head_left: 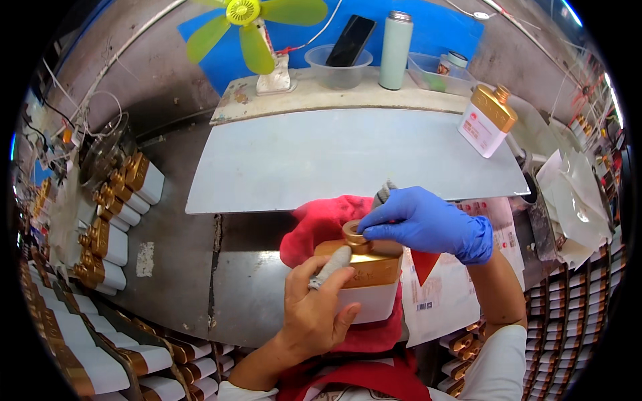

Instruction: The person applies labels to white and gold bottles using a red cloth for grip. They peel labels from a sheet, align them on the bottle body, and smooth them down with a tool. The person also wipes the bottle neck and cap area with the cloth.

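A flat-sided bottle with a gold shoulder and white body stands upright on a crumpled red cloth. My bare left hand is closed around its near left side, one finger wrapped in grey fabric against the gold shoulder. In a blue glove, my right hand pinches at the right edge of the gold neck. Grey fabric also shows at one of its fingers. A red pointed piece sticks out beneath the glove; whether the palm holds it is hidden.
Ahead lies a pale board with a similar bottle at its far right. Behind are a fan, a clear bowl with a phone, and a green flask. Printed sheets lie right; several bottles stand left.
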A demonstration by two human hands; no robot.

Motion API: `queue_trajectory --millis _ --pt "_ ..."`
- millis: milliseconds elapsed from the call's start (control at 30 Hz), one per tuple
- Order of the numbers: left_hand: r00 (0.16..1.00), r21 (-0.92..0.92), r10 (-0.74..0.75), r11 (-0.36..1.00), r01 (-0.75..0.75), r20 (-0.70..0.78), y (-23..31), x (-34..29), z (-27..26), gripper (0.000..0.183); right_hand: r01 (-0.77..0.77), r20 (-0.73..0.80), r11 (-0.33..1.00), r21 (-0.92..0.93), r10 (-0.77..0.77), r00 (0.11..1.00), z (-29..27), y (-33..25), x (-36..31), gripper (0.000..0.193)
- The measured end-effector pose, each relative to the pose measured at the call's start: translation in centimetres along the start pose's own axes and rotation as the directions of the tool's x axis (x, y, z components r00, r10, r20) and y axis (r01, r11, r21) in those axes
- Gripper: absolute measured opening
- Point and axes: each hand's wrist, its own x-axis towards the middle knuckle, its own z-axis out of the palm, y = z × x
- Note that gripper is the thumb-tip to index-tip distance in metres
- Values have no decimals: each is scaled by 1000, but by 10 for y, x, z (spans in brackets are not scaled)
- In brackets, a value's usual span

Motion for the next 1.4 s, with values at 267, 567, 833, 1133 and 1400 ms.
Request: queue_trajectory --millis 267,567,833,1133,1400 --pt "977 -229 -207 950 214 54 13 5 3 37 99 -3 974 -206 -102 995 9 -24 -29 18" --pt "966 -124 214 965 -232 -144 -19 -22 3 30 151 -120 988 -30 -154 981 20 -15 -38 18" --pt "778 116 624 769 -628 77 -51 -5 -20 24 102 -106 993 57 -96 990 19 -16 -45 17" --pt "665 500 644 463 -732 378 -1 20 -12 39 133 -72 991 -26 -134 988 20 -16 -46 23" --pt "797 747 317 293 -597 513 60 13 14 71 206 5 960 -187 -209 978 16 -32 -45 23"
